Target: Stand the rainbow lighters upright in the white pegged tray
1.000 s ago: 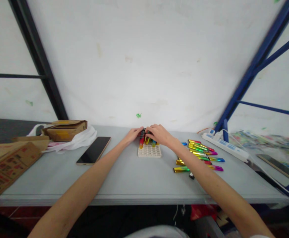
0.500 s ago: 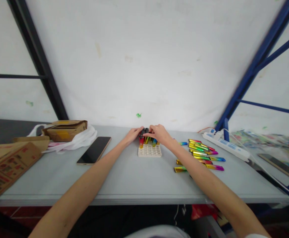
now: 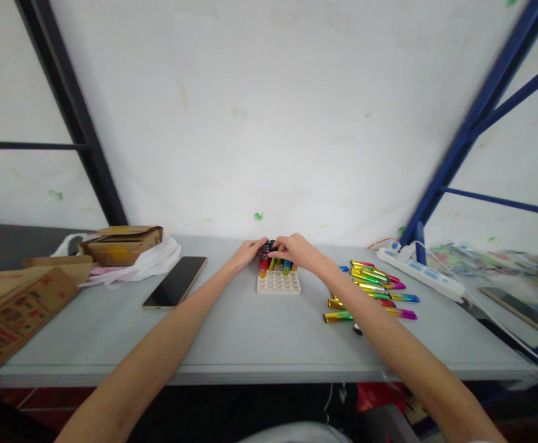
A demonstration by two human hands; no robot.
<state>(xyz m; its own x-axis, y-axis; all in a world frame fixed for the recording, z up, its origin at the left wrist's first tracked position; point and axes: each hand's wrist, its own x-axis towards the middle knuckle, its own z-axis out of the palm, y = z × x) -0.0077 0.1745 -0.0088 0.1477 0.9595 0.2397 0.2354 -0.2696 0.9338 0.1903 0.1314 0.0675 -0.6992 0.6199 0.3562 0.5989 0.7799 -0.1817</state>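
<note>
A white rack [image 3: 278,283] with rows of holes stands on the grey table, its front rows bare. Several shiny coloured tubes with black tops [image 3: 263,266] stand upright in its back part. My left hand [image 3: 250,250] touches the left side of the black tops, its fingers closed round something too small to make out. From the right, my right hand [image 3: 295,249] reaches over the rack, thumb and fingers pinched at the tops; what they grip is hidden. Several metallic tubes [image 3: 372,286] lie loose to the right, partly behind my right forearm.
A black phone [image 3: 176,282] lies left of my left forearm. Further left are a small carton [image 3: 123,245] on a white plastic bag [image 3: 158,261] and a larger carton [image 3: 24,307]. At the right are a power strip [image 3: 420,271] and a blue post [image 3: 471,129].
My right hand has shifted slightly over the black tops, its fingers now lower and closer together. My left hand has barely moved.
</note>
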